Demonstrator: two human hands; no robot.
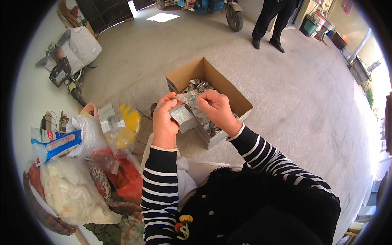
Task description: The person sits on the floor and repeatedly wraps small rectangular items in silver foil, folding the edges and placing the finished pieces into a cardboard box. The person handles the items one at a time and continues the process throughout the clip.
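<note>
My left hand (166,118) grips a shiny silver holographic sheet (183,116), which hangs down from the fingers towards my lap. Thumb and forefinger of my right hand (216,110) pinch a thin, see-through patterned piece (190,98) that stretches between the two hands. Whether this piece and the silver sheet are joined, I cannot tell. Under both hands stands an open cardboard box (228,85) on the concrete floor. Crumpled silvery scraps (199,85) lie inside it, partly hidden by my hands.
Plastic bags (87,131), a red bag (130,183) and a clear bag of whitish cloth (73,190) crowd the left side. Beyond them a covered two-wheeler (82,46) leans near the wall. A person (272,21) stands past the box, near a blue vehicle's wheel (234,20).
</note>
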